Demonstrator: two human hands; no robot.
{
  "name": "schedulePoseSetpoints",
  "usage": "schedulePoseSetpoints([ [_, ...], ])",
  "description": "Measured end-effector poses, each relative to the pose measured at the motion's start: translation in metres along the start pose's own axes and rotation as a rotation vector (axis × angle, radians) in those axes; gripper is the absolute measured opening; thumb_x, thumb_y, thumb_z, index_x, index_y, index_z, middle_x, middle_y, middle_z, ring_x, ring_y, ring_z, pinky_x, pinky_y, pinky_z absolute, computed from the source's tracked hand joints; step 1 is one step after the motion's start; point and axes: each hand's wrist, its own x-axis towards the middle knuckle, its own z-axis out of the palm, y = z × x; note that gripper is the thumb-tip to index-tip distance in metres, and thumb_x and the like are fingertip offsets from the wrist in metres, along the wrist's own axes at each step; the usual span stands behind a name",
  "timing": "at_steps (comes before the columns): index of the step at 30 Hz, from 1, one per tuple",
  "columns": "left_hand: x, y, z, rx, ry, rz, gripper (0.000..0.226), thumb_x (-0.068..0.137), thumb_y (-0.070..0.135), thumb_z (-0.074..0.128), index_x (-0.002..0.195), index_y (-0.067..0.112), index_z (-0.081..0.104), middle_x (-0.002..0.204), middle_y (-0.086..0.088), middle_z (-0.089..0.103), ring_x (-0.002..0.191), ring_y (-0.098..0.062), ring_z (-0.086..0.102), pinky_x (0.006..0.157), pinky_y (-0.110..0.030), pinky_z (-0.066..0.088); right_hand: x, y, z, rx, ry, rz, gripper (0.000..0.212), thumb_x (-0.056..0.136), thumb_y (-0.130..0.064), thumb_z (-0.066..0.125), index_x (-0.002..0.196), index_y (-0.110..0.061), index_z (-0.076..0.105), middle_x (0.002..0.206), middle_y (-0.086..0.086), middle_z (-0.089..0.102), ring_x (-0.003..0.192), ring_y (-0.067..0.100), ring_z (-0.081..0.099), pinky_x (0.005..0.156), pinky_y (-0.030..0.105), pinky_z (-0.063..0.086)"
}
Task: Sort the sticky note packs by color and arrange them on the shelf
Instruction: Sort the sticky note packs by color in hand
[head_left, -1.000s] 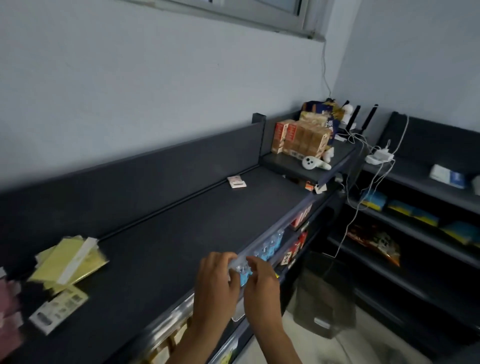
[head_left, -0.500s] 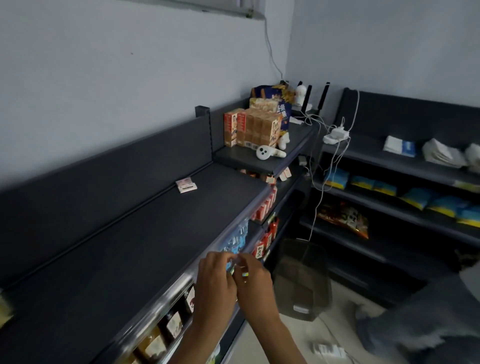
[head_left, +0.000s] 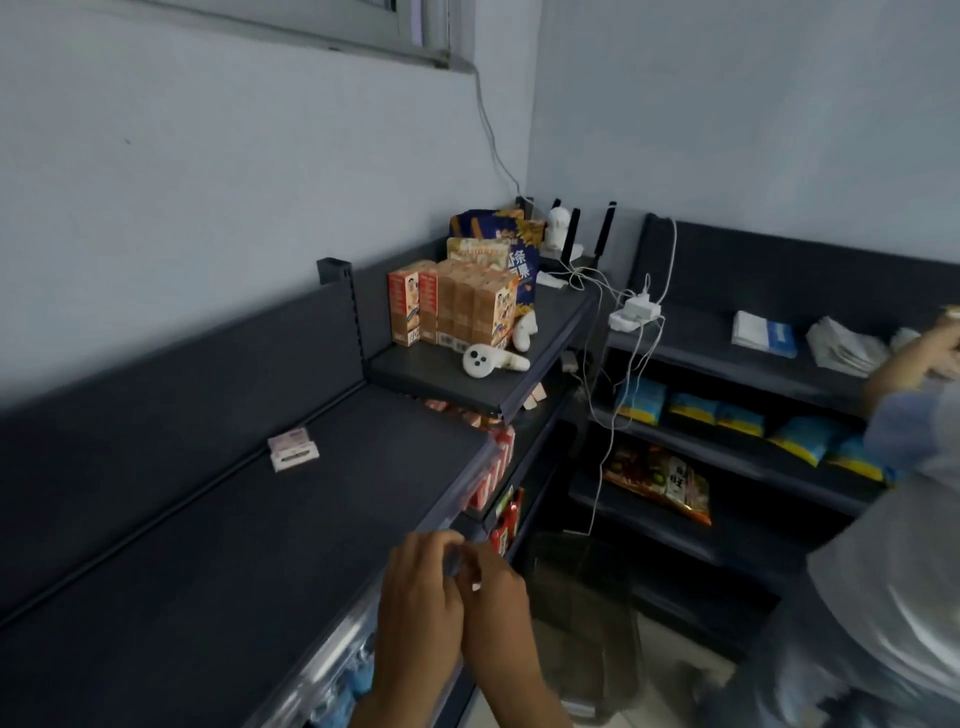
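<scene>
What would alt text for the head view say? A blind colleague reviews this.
Two hands, left hand and right hand, meet at the front edge of a dark shelf, fingers curled around something too small to identify. A small pink pack lies farther back.

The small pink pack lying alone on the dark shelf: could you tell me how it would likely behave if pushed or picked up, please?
The small pink pack lies flat and low on the dark shelf, so it would probably slide rather than tip or roll. It looks small and paper-like, so likely light. Its blocky shape suggests it would stay fairly stiff in a grip.
</scene>
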Motion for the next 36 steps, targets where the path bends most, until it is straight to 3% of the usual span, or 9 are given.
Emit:
schedulePoseSetpoints([
  [5, 0.057, 0.0, 0.023, -0.008, 0.044, 0.003, 0.039, 0.093, 0.005, 0.05, 0.113, 0.037, 0.059, 0.11, 0.02, 0.05, 0.105, -0.003, 0.046, 0.083, -0.029, 0.05, 0.065, -0.002, -0.008, -0.054, 0.004, -0.086, 0.02, 0.097, -0.014, 0.053, 0.099, -0.028, 0.067, 0.088, -0.01, 0.068, 0.08, -0.01, 0.06, 0.067, 0.005, 0.041],
  [9, 0.094, -0.006, 0.035, -0.011, 0.014, -0.014, 0.042, 0.094, 0.002, 0.049, 0.117, 0.036, 0.057, 0.115, 0.017, 0.051, 0.107, -0.001, 0.046, 0.078, -0.013, 0.042, 0.101, 0.001, -0.004, -0.057, -0.007, -0.069, 0.018, 0.099, -0.02, 0.053, 0.105, -0.03, 0.067, 0.092, -0.013, 0.068, 0.084, -0.011, 0.06, 0.068, 0.004, 0.041],
  [12, 0.117, -0.009, 0.043, -0.01, 0.008, -0.006, 0.044, 0.094, 0.0, 0.048, 0.119, 0.035, 0.057, 0.118, 0.018, 0.048, 0.109, 0.002, 0.041, 0.079, -0.01, 0.039, 0.123, 0.004, -0.001, -0.051, -0.001, -0.065, 0.019, 0.101, -0.019, 0.051, 0.107, -0.028, 0.067, 0.09, -0.013, 0.068, 0.083, -0.007, 0.062, 0.066, 0.008, 0.045],
  [15, 0.131, -0.01, 0.048, -0.018, 0.011, -0.034, 0.04, 0.095, 0.004, 0.048, 0.121, 0.033, 0.057, 0.118, 0.017, 0.048, 0.11, 0.0, 0.043, 0.082, -0.012, 0.039, 0.138, 0.001, -0.002, -0.036, -0.021, -0.089, 0.017, 0.1, -0.021, 0.053, 0.096, -0.032, 0.065, 0.086, -0.015, 0.066, 0.084, -0.007, 0.062, 0.067, 0.007, 0.044],
  [18, 0.148, -0.015, 0.046, 0.0, 0.041, -0.036, 0.039, 0.094, 0.004, 0.049, 0.121, 0.031, 0.057, 0.115, 0.017, 0.048, 0.109, -0.004, 0.046, 0.086, -0.018, 0.041, 0.161, -0.004, 0.004, -0.021, -0.047, -0.104, 0.019, 0.099, -0.019, 0.053, 0.099, -0.031, 0.067, 0.087, -0.014, 0.068, 0.084, -0.004, 0.064, 0.07, 0.013, 0.049],
  [22, 0.175, -0.026, 0.039, 0.011, 0.094, -0.103, 0.041, 0.093, 0.003, 0.049, 0.118, 0.034, 0.056, 0.117, 0.018, 0.048, 0.109, -0.001, 0.042, 0.085, -0.013, 0.038, 0.191, -0.013, 0.021, -0.043, -0.105, -0.161, 0.019, 0.098, -0.017, 0.052, 0.103, -0.028, 0.068, 0.093, -0.017, 0.067, 0.086, -0.004, 0.063, 0.078, 0.019, 0.052],
  [28, 0.204, -0.058, 0.034, 0.085, 0.218, -0.182, 0.035, 0.092, 0.008, 0.052, 0.119, 0.031, 0.057, 0.115, 0.013, 0.051, 0.108, -0.007, 0.046, 0.094, -0.032, 0.045, 0.234, -0.018, 0.053, 0.011, -0.257, -0.2, 0.021, 0.096, -0.018, 0.053, 0.102, -0.029, 0.069, 0.093, -0.016, 0.068, 0.086, -0.004, 0.064, 0.081, 0.019, 0.052],
  [33, 0.23, -0.076, 0.028, 0.146, 0.297, -0.299, 0.033, 0.096, 0.019, 0.053, 0.125, 0.034, 0.053, 0.12, 0.016, 0.047, 0.114, -0.005, 0.045, 0.097, -0.031, 0.046, 0.276, -0.018, 0.075, 0.006, -0.397, -0.277, 0.019, 0.096, -0.013, 0.053, 0.104, -0.019, 0.069, 0.095, -0.016, 0.064, 0.081, -0.005, 0.058, 0.075, 0.004, 0.04],
  [36, 0.244, -0.1, 0.02, 0.244, 0.374, -0.365, 0.038, 0.093, 0.018, 0.059, 0.13, 0.028, 0.055, 0.126, 0.008, 0.051, 0.118, -0.014, 0.047, 0.098, -0.035, 0.047, 0.298, -0.019, 0.087, -0.005, -0.498, -0.327, 0.027, 0.097, -0.013, 0.055, 0.122, -0.015, 0.065, 0.112, -0.013, 0.062, 0.099, -0.002, 0.056, 0.084, -0.002, 0.035],
])
